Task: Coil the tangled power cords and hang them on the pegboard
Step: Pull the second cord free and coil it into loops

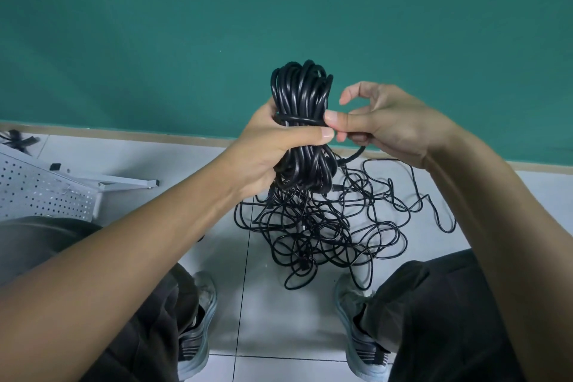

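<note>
My left hand (273, 146) grips a thick coiled bundle of black power cord (299, 90) around its middle, held upright in front of the green wall. One turn of the cord lies wrapped sideways across the bundle. My right hand (381, 121) pinches that cord's loose end right beside the bundle, and the end curves out below my fingers. On the floor beneath lies a tangled heap of thinner black cords (322, 229). A white pegboard (40, 192) lies tilted at the left on its white frame.
I sit with my knees apart, and my two shoes (198, 319) (356, 329) stand on the white tiled floor either side of the tangle. The green wall (217, 25) with a tan skirting runs across the back. A small dark object lies at the far left edge.
</note>
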`<state>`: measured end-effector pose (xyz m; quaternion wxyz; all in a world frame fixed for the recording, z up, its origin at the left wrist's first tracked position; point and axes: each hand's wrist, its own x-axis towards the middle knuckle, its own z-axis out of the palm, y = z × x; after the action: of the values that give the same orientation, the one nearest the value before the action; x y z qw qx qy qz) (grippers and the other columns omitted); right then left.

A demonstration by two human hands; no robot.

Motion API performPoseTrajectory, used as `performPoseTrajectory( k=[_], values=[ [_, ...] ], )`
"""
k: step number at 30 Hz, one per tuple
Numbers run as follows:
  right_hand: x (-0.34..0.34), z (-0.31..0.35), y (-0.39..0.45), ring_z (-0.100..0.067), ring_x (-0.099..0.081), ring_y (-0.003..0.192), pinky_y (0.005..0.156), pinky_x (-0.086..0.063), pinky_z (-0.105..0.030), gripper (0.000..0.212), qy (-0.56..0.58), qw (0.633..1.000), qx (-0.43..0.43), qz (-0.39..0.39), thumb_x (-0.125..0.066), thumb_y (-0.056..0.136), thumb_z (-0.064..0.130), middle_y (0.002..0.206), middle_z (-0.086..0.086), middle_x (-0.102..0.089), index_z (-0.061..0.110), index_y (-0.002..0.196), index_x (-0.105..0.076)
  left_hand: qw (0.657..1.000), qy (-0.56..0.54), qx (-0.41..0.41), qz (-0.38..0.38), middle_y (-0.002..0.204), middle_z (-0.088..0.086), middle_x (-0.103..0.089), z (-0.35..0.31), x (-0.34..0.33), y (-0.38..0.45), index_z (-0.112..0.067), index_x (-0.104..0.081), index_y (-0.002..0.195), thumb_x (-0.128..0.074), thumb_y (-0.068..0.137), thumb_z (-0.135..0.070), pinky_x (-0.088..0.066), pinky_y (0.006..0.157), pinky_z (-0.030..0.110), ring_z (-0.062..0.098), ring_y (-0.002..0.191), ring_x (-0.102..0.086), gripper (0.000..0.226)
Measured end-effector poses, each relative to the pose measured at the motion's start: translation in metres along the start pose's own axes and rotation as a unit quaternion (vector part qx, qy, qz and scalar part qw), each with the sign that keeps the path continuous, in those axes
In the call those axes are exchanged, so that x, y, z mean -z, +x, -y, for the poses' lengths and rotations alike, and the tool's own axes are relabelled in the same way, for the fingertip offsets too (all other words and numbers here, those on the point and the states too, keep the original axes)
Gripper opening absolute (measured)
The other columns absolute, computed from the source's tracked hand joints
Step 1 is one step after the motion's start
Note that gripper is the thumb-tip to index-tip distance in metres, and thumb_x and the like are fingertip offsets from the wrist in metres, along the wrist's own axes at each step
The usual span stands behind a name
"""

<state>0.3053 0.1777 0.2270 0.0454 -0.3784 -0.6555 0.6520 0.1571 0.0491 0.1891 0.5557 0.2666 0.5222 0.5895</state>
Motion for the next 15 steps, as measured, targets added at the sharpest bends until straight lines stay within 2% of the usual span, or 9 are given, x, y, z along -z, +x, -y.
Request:
performPoseTrajectory(
  k=[3,6,7,9,10,11,12,15],
  values=[
    [-0.005,-0.002,-0.002,-0.011,-0.041,0.058,0.052,-0.038,-0.017,0.057,0.019,1.0,-0.001,0.0,-0.082,0.062,0.041,0.067,-0.001,-0.067,0.017,0.106,-0.057,0.999,-0.037,0.013,0.034,0.096,0.005,-0.074,-0.003,0.0,-0.002,-0.011,-0.061,0.111,-0.079,0.077,-0.003,-0.059,0.078,0.036,0.022,0.09,-0.075,0.039],
    [-0.011,-0.007,-0.005,-0.01,-0.045,0.062,0.061,-0.038,-0.021,0.054,0.063,0.998,0.014,0.018,-0.079,0.069,0.043,0.08,-0.001,-0.063,0.011,0.109,-0.06,0.991,-0.079,0.028,0.102,0.113,0.015,-0.072,-0.005,0.002,-0.004,-0.005,-0.064,0.12,-0.082,0.08,-0.016,-0.06,0.078,0.036,0.028,0.096,-0.073,0.046],
    [-0.015,-0.007,-0.007,-0.013,-0.048,0.067,0.066,-0.039,-0.025,0.054,0.091,0.995,0.025,0.035,-0.077,0.075,0.042,0.089,-0.005,-0.063,0.008,0.114,-0.06,0.987,-0.094,0.029,0.125,0.115,0.018,-0.071,-0.006,0.002,-0.005,-0.004,-0.066,0.121,-0.088,0.078,-0.024,-0.061,0.078,0.037,0.03,0.097,-0.073,0.052],
    [-0.026,-0.009,-0.009,-0.028,-0.048,0.088,0.084,-0.043,-0.047,0.059,0.144,0.987,0.045,0.056,-0.072,0.088,0.042,0.113,-0.021,-0.061,0.005,0.131,-0.056,0.982,-0.12,0.027,0.146,0.109,0.015,-0.072,-0.008,0.003,-0.005,-0.009,-0.073,0.116,-0.093,0.069,-0.039,-0.063,0.079,0.042,0.029,0.091,-0.074,0.06],
    [-0.031,-0.009,-0.01,-0.031,-0.046,0.1,0.084,-0.033,-0.051,0.059,0.159,0.984,0.053,0.063,-0.068,0.092,0.044,0.125,-0.032,-0.057,0.009,0.138,-0.055,0.981,-0.121,0.025,0.149,0.108,0.013,-0.073,-0.008,0.003,-0.004,-0.01,-0.073,0.116,-0.092,0.067,-0.045,-0.062,0.085,0.05,0.028,0.091,-0.074,0.063],
    [-0.034,-0.01,-0.01,-0.035,-0.046,0.106,0.105,-0.035,-0.072,0.057,0.165,0.982,0.055,0.076,-0.064,0.094,0.047,0.134,-0.041,-0.048,0.014,0.14,-0.055,0.981,-0.115,0.024,0.151,0.109,0.013,-0.074,-0.009,0.004,-0.005,-0.011,-0.072,0.118,-0.091,0.067,-0.05,-0.058,0.094,0.057,0.029,0.094,-0.073,0.067],
    [-0.037,-0.01,-0.01,-0.042,-0.05,0.11,0.101,-0.015,-0.084,0.058,0.162,0.981,0.051,0.088,-0.061,0.094,0.05,0.137,-0.046,-0.04,0.014,0.139,-0.056,0.982,-0.105,0.025,0.154,0.113,0.015,-0.073,-0.009,0.006,-0.004,-0.01,-0.071,0.121,-0.088,0.069,-0.055,-0.053,0.102,0.06,0.031,0.101,-0.072,0.071],
    [-0.044,-0.008,-0.011,-0.063,-0.05,0.114,0.105,-0.032,-0.077,0.078,0.131,0.987,0.04,0.086,-0.057,0.09,0.062,0.131,-0.049,-0.039,-0.003,0.133,-0.054,0.982,-0.072,0.035,0.168,0.12,0.019,-0.071,-0.009,0.01,-0.005,-0.009,-0.073,0.123,-0.079,0.074,-0.063,-0.055,0.103,0.049,0.028,0.107,-0.071,0.073]
  ],
)
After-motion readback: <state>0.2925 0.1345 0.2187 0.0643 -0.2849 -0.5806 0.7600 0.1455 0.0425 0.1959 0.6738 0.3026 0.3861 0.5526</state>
